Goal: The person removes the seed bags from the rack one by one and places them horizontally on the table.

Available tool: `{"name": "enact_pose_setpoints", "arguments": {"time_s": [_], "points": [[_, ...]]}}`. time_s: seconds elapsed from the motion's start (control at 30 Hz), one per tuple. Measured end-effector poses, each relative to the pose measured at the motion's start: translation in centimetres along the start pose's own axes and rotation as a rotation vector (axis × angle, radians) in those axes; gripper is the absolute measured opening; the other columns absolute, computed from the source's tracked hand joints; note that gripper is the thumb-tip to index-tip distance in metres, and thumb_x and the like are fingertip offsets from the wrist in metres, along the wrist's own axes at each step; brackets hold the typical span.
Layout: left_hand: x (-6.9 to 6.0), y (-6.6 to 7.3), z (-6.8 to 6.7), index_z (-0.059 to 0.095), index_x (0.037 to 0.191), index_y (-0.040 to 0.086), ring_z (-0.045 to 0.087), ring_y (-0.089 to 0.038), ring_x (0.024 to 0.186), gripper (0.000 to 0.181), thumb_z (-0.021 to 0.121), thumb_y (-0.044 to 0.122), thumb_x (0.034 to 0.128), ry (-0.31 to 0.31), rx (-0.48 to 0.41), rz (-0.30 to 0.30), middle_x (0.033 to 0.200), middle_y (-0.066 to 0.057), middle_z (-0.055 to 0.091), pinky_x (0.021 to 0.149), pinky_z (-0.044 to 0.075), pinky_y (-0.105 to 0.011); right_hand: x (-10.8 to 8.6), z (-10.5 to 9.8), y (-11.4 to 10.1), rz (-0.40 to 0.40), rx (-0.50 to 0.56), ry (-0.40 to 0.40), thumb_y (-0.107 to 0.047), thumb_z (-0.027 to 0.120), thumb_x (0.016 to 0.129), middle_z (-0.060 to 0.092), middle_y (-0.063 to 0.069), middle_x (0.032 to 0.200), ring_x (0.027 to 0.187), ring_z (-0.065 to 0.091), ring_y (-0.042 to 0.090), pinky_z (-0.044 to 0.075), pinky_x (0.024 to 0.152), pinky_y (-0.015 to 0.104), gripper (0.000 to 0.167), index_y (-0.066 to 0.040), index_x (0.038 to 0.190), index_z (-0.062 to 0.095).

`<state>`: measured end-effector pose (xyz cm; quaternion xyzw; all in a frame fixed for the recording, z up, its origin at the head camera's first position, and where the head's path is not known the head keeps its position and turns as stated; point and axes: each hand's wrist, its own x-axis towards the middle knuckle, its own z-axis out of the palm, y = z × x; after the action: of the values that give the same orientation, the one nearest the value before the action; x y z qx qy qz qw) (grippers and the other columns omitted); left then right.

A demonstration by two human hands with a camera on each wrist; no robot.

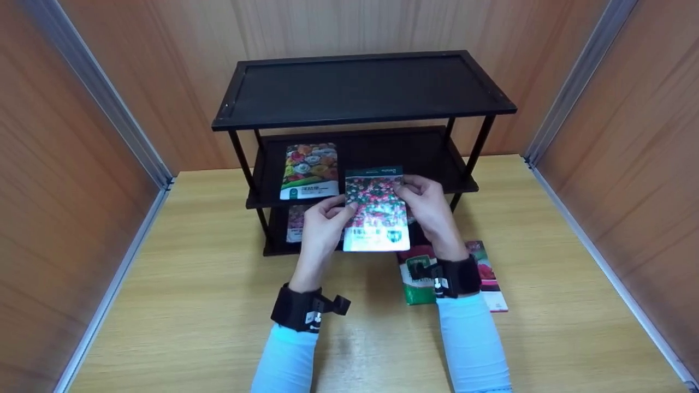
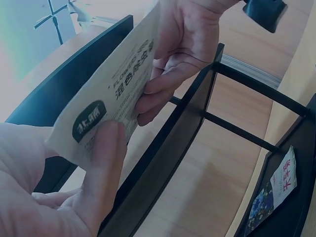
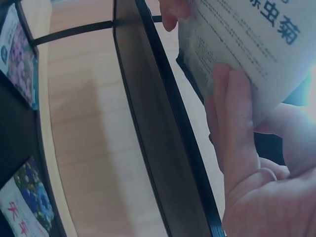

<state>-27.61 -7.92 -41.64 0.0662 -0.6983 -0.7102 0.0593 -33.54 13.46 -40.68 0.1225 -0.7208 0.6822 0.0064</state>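
Both hands hold one seed packet [image 1: 377, 210] with a dark top band and pink and red flowers, upright before the black rack's middle shelf. The left hand [image 1: 325, 226] pinches its left edge, the right hand [image 1: 431, 210] its upper right edge. In the left wrist view the packet's printed pale back [image 2: 116, 94] shows, with the left hand [image 2: 64, 182] at its lower end and the right hand [image 2: 185, 49] at the other. In the right wrist view the right hand [image 3: 261, 163] has its fingers against the packet's back [image 3: 242, 54].
The black rack [image 1: 355, 90] has three levels. A packet with colourful flowers [image 1: 309, 169] lies on the middle shelf's left; another [image 1: 295, 221] is on the bottom shelf, as is a blue-flowered packet [image 3: 32, 197]. Right of the rack, a green-and-red packet [image 1: 418, 292] and a pink-flowered one [image 1: 489, 278] lie on the table.
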Motion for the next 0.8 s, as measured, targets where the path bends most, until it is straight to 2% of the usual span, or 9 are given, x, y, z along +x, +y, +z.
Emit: {"name": "enact_pose_setpoints", "arguments": {"time_s": [0.2, 0.4, 0.67, 0.8], "points": [[0.2, 0.0, -0.9, 0.065, 0.134, 0.003, 0.07, -0.02, 0.075, 0.044, 0.075, 0.021, 0.0946, 0.0, -0.022, -0.023, 0.096, -0.011, 0.076, 0.064, 0.061, -0.033, -0.5, 0.5, 0.3, 0.035, 0.033, -0.033, -0.012, 0.063, 0.101, 0.074, 0.016, 0.1, 0.072, 0.069, 0.016, 0.058, 0.057, 0.027, 0.036, 0.006, 0.132, 0.061], [0.1, -0.2, -1.5, 0.065, 0.132, 0.002, 0.07, -0.02, 0.075, 0.044, 0.076, 0.019, 0.0935, -0.009, -0.057, -0.033, 0.097, -0.013, 0.075, 0.063, 0.061, -0.032, -0.8, 1.0, 0.5, 0.042, 0.063, -0.094, -0.007, 0.062, 0.1, 0.074, 0.016, 0.101, 0.073, 0.069, 0.016, 0.059, 0.059, 0.027, 0.034, 0.007, 0.131, 0.059], [0.3, -0.7, -1.7, 0.069, 0.12, -0.001, 0.072, -0.02, 0.074, 0.031, 0.077, 0.01, 0.0922, -0.058, -0.091, -0.017, 0.095, -0.015, 0.076, 0.062, 0.06, -0.029, -0.7, 1.2, 0.4, 0.058, 0.006, -0.161, -0.008, 0.063, 0.1, 0.073, 0.015, 0.099, 0.074, 0.069, 0.018, 0.06, 0.061, 0.03, 0.03, 0.004, 0.127, 0.06], [0.4, -0.8, -1.9, 0.069, 0.117, 0.0, 0.073, -0.02, 0.076, 0.027, 0.077, 0.008, 0.0921, -0.079, -0.071, -0.039, 0.096, -0.015, 0.076, 0.064, 0.06, -0.028, -0.6, 1.1, 0.4, 0.081, -0.033, -0.203, -0.009, 0.062, 0.1, 0.072, 0.015, 0.099, 0.075, 0.07, 0.019, 0.062, 0.065, 0.033, 0.029, 0.004, 0.126, 0.059]]}}
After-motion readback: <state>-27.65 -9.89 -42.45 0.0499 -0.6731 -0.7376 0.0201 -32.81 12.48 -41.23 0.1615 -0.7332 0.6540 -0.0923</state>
